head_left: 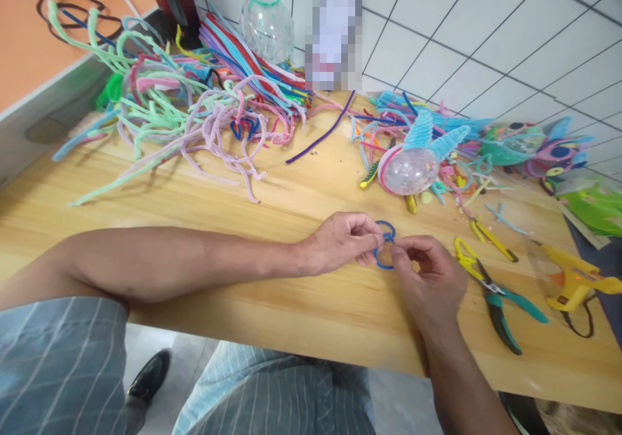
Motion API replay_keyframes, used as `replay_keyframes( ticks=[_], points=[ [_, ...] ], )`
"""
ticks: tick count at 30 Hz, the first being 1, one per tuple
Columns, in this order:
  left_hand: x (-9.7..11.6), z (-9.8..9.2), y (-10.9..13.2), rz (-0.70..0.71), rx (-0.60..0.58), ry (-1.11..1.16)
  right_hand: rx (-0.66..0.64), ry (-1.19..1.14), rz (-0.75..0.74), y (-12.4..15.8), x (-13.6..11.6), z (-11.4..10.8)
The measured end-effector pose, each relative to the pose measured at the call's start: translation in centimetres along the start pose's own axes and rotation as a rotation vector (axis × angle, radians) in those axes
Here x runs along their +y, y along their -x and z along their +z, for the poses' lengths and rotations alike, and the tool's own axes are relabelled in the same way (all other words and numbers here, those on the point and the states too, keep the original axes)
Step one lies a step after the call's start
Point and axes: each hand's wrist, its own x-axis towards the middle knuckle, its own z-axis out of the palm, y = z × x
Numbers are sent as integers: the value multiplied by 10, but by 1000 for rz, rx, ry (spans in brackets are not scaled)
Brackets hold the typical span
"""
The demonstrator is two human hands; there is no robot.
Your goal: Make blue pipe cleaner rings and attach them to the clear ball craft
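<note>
Both hands meet over the wooden table, right of the middle of the head view. Between them is a blue pipe cleaner point(386, 266) bent into two loops, one above the other. My left hand point(343, 240) pinches it from the left, where the loops join. From the right, the thumb and forefinger of my right hand point(430, 276) close on the same joint. The fingertips partly hide that joint. A clear ball point(411, 170) with a pink ring and light blue ear-like pieces stands just beyond the hands.
Pliers point(495, 289) and a yellow glue gun point(571, 279) lie right of my right hand. Tangled pipe cleaners point(208, 120) cover the back left. A clear jar-like ball point(267, 26) stands against the tiled wall point(437, 26). A purple pipe cleaner point(323, 129) lies alone.
</note>
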Motion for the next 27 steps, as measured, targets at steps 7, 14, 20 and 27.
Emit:
replay_keyframes(
  ticks=[7,14,20,27],
  points=[
    [0,0,0,-4,2,-3,14,-8,-25,0,-4,0],
    [1,0,0,-16,8,0,3,7,-35,0,-4,-1],
    [1,0,0,-11,2,-11,10,-23,-63,1,-3,-2],
    [0,0,0,-14,1,17,-15,39,-32,0,-4,-1]
  ],
)
